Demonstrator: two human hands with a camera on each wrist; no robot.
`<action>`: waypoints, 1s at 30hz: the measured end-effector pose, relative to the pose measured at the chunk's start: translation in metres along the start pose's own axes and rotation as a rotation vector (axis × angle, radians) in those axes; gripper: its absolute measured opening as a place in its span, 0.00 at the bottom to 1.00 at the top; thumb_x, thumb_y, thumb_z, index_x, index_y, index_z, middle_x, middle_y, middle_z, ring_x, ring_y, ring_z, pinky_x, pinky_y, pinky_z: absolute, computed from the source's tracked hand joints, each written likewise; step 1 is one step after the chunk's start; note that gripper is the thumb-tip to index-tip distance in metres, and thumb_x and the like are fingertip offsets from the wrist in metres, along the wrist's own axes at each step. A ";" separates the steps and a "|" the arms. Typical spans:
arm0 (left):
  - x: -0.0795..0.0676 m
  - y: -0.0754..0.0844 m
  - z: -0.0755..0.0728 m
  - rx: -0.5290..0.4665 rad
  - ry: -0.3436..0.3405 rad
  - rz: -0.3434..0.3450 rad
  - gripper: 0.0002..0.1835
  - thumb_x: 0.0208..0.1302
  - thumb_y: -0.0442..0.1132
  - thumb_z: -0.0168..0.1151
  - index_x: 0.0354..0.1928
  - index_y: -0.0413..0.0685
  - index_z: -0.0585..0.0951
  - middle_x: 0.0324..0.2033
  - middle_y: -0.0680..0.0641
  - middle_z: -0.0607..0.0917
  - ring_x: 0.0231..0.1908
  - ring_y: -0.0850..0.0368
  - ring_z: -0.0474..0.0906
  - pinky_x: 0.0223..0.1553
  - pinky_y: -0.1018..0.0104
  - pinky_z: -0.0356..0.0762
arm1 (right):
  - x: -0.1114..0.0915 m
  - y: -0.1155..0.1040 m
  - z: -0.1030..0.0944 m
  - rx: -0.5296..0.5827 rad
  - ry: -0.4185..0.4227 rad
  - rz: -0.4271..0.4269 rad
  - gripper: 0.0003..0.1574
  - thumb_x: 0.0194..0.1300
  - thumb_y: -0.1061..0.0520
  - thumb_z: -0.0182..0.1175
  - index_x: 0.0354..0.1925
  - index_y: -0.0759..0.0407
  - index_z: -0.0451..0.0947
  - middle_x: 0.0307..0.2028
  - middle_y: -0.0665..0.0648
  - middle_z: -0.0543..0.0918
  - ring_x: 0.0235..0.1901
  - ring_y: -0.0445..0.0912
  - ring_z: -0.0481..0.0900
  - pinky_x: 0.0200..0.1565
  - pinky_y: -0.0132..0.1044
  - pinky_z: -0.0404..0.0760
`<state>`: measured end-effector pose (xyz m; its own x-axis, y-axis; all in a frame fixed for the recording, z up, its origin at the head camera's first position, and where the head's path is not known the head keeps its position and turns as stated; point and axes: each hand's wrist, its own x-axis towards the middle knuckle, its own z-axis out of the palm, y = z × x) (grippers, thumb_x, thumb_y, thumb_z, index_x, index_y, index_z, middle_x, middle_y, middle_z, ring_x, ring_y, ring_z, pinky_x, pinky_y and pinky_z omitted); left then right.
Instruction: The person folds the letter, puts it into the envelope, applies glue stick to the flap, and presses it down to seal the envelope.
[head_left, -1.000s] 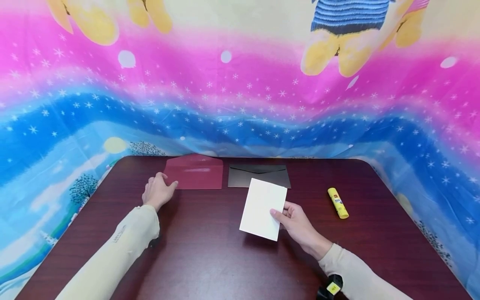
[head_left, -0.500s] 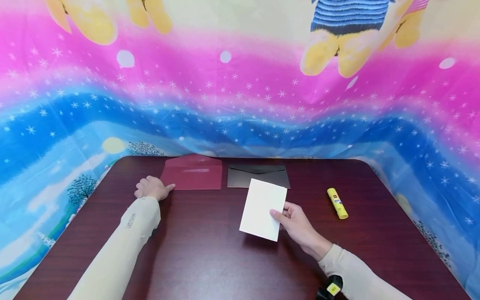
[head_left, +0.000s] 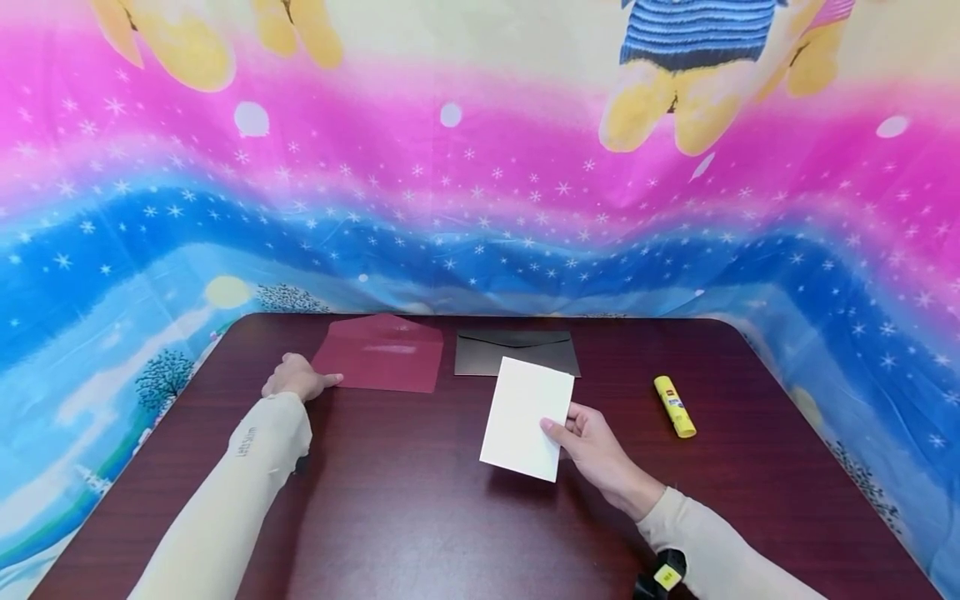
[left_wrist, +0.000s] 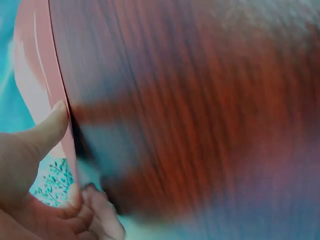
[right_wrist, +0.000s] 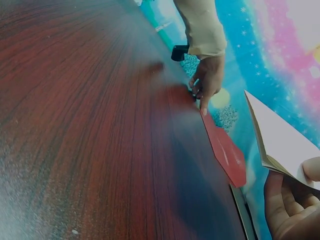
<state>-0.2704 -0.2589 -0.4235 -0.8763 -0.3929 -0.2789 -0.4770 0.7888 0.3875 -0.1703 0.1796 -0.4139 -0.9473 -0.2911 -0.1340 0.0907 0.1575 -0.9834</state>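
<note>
At the far left of the table, my left hand (head_left: 295, 379) pinches the near left corner of a dark red envelope (head_left: 378, 360) with its flap open. In the left wrist view the thumb (left_wrist: 47, 131) lies on one face of the envelope (left_wrist: 42, 55), fingers behind it. The right wrist view shows the envelope (right_wrist: 227, 155) tilted up off the table. My right hand (head_left: 600, 458) holds a folded white card (head_left: 523, 421) by its right edge, above the table's middle. In the right wrist view the card (right_wrist: 282, 135) stands slightly parted at its edges.
A closed grey-brown envelope (head_left: 487, 357) lies at the table's back edge, partly behind the card. On the right lies a yellow glue stick (head_left: 675, 407). A patterned cloth (head_left: 450, 192) hangs right behind the dark wooden table (head_left: 420, 500).
My left hand has moved left to the red envelope's corner and taken hold of it. The envelope has shifted slightly toward me and tilted. The right hand and the card have stayed put.
</note>
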 end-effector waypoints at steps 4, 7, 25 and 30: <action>-0.001 -0.008 -0.003 -0.134 0.023 -0.010 0.47 0.63 0.53 0.69 0.66 0.23 0.59 0.58 0.23 0.73 0.55 0.30 0.73 0.59 0.36 0.72 | 0.000 -0.001 -0.001 0.000 -0.002 -0.005 0.26 0.77 0.57 0.54 0.64 0.74 0.67 0.51 0.69 0.86 0.42 0.40 0.88 0.44 0.34 0.87; -0.002 -0.013 -0.006 -0.257 0.041 -0.007 0.40 0.63 0.48 0.70 0.64 0.27 0.63 0.58 0.25 0.72 0.56 0.30 0.70 0.62 0.35 0.68 | -0.001 -0.001 -0.001 0.000 -0.001 -0.007 0.27 0.77 0.57 0.55 0.64 0.74 0.67 0.51 0.69 0.86 0.42 0.40 0.88 0.44 0.34 0.87; 0.001 -0.021 -0.010 -0.979 -0.139 -0.097 0.37 0.78 0.34 0.44 0.79 0.35 0.37 0.67 0.30 0.66 0.21 0.66 0.84 0.36 0.69 0.87 | -0.003 0.000 -0.001 -0.015 0.009 0.005 0.27 0.76 0.56 0.55 0.65 0.72 0.67 0.52 0.69 0.86 0.43 0.42 0.89 0.46 0.38 0.87; -0.002 -0.021 -0.009 -1.033 -0.194 -0.080 0.39 0.78 0.34 0.41 0.78 0.36 0.32 0.62 0.32 0.69 0.22 0.63 0.86 0.38 0.67 0.87 | -0.003 -0.001 0.000 -0.013 0.002 -0.006 0.27 0.77 0.56 0.55 0.65 0.73 0.67 0.53 0.69 0.86 0.44 0.42 0.89 0.46 0.37 0.87</action>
<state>-0.2594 -0.2785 -0.4231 -0.8572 -0.2715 -0.4375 -0.4391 -0.0583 0.8965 -0.1677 0.1804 -0.4121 -0.9484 -0.2899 -0.1283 0.0816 0.1678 -0.9824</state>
